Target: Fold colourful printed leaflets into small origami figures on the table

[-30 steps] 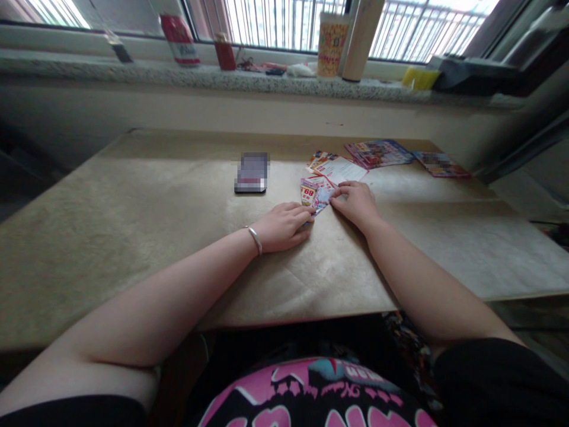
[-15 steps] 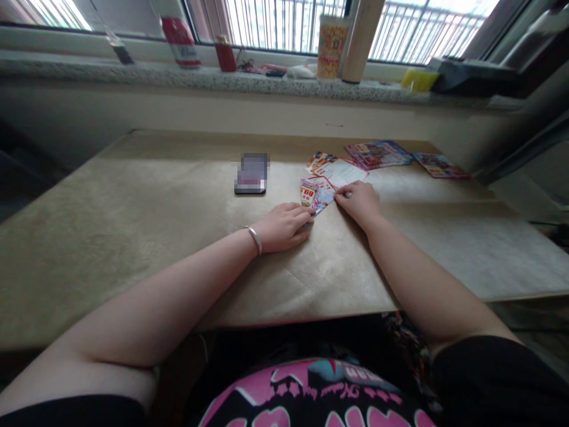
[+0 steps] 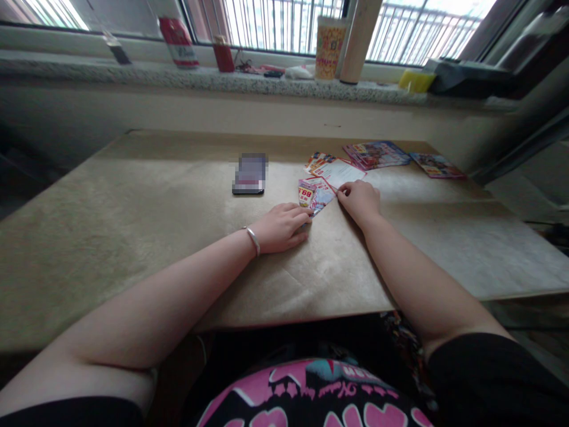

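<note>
A small folded leaflet [image 3: 323,194], printed in colour with a large "69" seen upside down, lies on the table between my hands. My left hand [image 3: 284,228], a silver bangle at its wrist, rests flat with its fingers stretched onto the leaflet's near left corner. At the right corner, the thumb and fingertips of my right hand [image 3: 361,204] are pinched together on the leaflet's edge. Just beyond it lies a white-faced leaflet [image 3: 340,172] with a red border, partly over other orange-patterned ones [image 3: 317,160].
A phone-like device [image 3: 249,175], blurred out, lies left of the leaflets. Farther back are a stack of colourful flyers [image 3: 377,155] and another flyer pile [image 3: 438,165]. The windowsill [image 3: 267,86] holds a red can [image 3: 178,42], a patterned cup [image 3: 329,48] and a yellow object [image 3: 416,81].
The view has shifted very slightly. My right fingertips have moved a little relative to the folded leaflet's corner; my left hand stays on its near edge.
</note>
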The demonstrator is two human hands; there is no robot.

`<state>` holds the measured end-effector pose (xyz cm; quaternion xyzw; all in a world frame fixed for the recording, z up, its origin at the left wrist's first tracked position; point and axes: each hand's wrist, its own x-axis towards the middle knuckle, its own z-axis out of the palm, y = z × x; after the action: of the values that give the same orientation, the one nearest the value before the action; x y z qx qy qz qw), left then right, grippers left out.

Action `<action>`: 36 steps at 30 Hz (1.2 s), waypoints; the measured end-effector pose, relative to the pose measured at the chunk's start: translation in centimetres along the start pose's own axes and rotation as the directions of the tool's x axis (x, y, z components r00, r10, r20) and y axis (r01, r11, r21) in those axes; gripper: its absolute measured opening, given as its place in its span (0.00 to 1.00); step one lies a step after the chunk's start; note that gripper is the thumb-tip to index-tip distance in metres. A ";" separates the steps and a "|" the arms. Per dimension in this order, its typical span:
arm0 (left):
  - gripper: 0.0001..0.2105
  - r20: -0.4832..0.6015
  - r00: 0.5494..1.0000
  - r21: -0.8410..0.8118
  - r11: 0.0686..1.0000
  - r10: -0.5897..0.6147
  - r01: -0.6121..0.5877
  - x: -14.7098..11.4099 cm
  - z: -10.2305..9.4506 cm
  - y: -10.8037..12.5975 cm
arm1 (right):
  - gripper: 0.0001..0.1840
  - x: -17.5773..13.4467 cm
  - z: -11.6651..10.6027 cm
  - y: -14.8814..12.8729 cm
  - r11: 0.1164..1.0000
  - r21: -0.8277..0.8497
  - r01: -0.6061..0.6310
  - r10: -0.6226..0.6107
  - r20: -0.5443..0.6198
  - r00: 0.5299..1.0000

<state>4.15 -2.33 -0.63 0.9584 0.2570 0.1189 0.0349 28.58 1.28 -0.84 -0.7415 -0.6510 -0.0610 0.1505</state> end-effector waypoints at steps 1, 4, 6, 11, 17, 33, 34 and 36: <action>0.14 -0.007 1.000 -0.001 1.000 0.005 -0.005 0.0 -0.1 0.0 | 0.16 0.0 0.1 0.0 1.000 0.005 0.016 -0.015 -0.015 1.000; 0.11 -0.034 0.999 0.011 1.000 -0.014 0.014 0.1 -0.3 0.3 | 0.13 -0.2 0.2 0.0 0.989 0.066 0.136 -0.131 -0.079 0.988; 0.10 -0.062 0.996 0.028 0.997 -0.064 0.065 0.1 -0.3 0.4 | 0.11 -0.6 0.1 0.0 0.949 0.130 0.286 -0.270 -0.123 0.955; 0.08 -0.124 0.978 0.043 0.984 -0.169 0.175 0.1 0.0 -0.1 | 0.12 -2.1 -1.0 -0.6 0.807 0.228 0.545 -0.523 -0.154 0.839; 0.14 -0.110 0.989 0.016 0.995 -0.096 0.099 0.2 0.8 -1.5 | 0.11 -3.2 -0.9 -2.0 0.600 0.323 0.732 -0.752 -0.085 0.653; 0.11 -0.018 0.997 0.157 0.985 0.074 -0.070 -0.9 -1.6 -3.1 | 0.13 -3.1 -0.7 -2.2 0.563 0.298 0.771 -0.801 -0.031 0.597; 0.11 -0.008 0.997 0.163 0.984 0.078 -0.076 -0.9 -1.7 -3.2 | 0.13 -3.1 -0.8 -2.2 0.557 0.290 0.779 -0.807 -0.032 0.589; 0.11 0.008 0.996 0.163 0.983 0.084 -0.085 -0.9 -1.8 -3.2 | 0.14 -3.2 -0.9 -2.1 0.549 0.276 0.789 -0.815 -0.033 0.579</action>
<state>1.36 0.01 0.49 0.9681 0.2250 0.0985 -0.0488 26.10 -1.79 -0.63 -0.3379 -0.9257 0.0001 0.1698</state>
